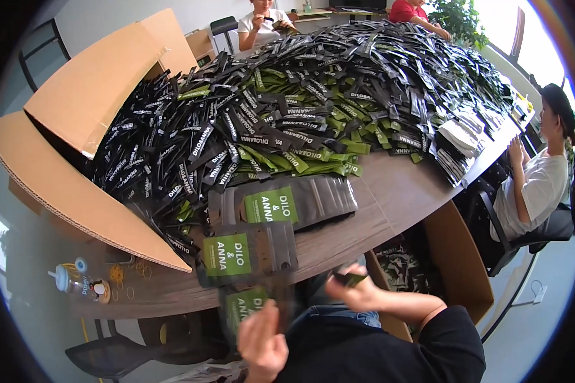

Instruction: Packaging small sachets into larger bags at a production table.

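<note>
My left hand [262, 341] grips a dark pouch with a green label [241, 305] at the lower middle, slightly blurred by motion. To its right, over my lap, my right hand [354, 290] is closed on a small dark-and-green sachet [345, 277]. Two more flat dark pouches with green labels, one [227, 255] overlapping another [268, 204], lie at the near table edge just beyond my left hand. Behind them spreads a large heap of black and olive-green stick sachets [287, 108].
An open cardboard box [57, 179] stands at left, near a bottle [76, 282] and rubber bands [118, 274]. White packets [457, 140] lie at right. Another box [457, 258] sits below the table's edge. Co-workers [533, 185], [255, 32], [410, 13] are around the table.
</note>
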`<state>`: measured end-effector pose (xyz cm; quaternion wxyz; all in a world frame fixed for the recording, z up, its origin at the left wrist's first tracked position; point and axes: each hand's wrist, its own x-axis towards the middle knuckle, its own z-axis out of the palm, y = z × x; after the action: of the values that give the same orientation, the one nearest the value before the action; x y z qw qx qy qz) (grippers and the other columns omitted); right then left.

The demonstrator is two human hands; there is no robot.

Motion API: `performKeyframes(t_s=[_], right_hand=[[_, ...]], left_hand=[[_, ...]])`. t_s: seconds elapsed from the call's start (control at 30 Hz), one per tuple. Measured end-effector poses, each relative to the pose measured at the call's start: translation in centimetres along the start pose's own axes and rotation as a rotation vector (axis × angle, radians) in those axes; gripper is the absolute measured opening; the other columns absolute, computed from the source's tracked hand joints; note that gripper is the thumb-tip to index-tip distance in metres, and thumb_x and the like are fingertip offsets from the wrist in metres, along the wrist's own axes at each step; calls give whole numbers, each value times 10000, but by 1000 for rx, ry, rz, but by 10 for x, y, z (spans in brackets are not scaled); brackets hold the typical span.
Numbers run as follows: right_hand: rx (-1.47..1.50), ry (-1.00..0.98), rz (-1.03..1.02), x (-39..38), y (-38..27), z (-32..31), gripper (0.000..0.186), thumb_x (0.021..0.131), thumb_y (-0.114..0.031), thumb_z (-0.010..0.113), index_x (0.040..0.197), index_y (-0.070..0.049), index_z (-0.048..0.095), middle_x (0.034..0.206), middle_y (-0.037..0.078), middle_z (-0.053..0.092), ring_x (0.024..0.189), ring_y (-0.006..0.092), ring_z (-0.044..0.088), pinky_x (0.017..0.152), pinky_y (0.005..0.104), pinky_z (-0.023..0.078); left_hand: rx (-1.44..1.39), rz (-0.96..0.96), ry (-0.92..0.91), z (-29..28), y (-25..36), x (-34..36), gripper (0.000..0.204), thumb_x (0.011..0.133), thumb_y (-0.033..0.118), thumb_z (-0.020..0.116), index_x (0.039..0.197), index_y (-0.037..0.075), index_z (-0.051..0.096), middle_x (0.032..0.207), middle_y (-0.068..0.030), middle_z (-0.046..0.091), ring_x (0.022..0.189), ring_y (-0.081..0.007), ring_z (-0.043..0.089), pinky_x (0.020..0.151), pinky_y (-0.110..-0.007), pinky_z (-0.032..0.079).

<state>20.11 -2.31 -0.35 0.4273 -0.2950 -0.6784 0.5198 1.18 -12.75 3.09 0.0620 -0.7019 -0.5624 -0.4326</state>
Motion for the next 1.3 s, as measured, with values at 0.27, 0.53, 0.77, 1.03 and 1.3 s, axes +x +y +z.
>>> performKeyframes(t_s=[0.27, 0.53, 0.77, 1.03, 1.3], right_hand=[[-154, -305, 59, 29, -21, 14, 318, 879, -183, 598, 656, 31, 524, 535, 136, 503, 458, 182, 451, 466, 296, 377], [-76, -628, 109, 8, -8, -2, 335, 868, -178, 585, 655, 34, 438, 555, 197, 426, 504, 356, 381, 489, 386, 345], [-24, -710, 30, 6, 2, 8, 262, 855, -171, 593, 737, 44, 502, 577, 209, 459, 540, 378, 403, 522, 393, 375], [-1, -704, 36, 1, 9, 5, 267, 856, -168, 605, 731, 46, 505, 614, 217, 480, 566, 391, 467, 521, 396, 377], [-34, -686, 25, -2, 5, 5, 249, 849, -162, 587, 745, 45, 497, 600, 225, 483, 592, 415, 474, 540, 410, 393]], left_hand=[[-283, -94, -390, -3, -18, 3, 436, 709, 176, 759, 1079, -12, 625, 1129, -142, 615, 1041, -302, 590, 885, -367, 471], [112, -85, -285, -3, -90, 25, 484, 741, 49, 653, 1214, 57, 549, 1317, -142, 480, 1240, -311, 437, 1014, -422, 376], [300, 143, -475, 22, -103, 63, 545, 762, 78, 615, 1288, 42, 480, 1320, -175, 470, 1225, -320, 450, 1045, -421, 353], [237, 61, -28, 20, -93, 89, 418, 781, -73, 502, 1199, -56, 518, 1147, -193, 594, 1022, -312, 605, 881, -397, 491], [518, 372, -450, 94, -96, 132, 427, 830, 45, 457, 1253, 6, 501, 1247, -162, 541, 1181, -271, 498, 1017, -395, 361]])
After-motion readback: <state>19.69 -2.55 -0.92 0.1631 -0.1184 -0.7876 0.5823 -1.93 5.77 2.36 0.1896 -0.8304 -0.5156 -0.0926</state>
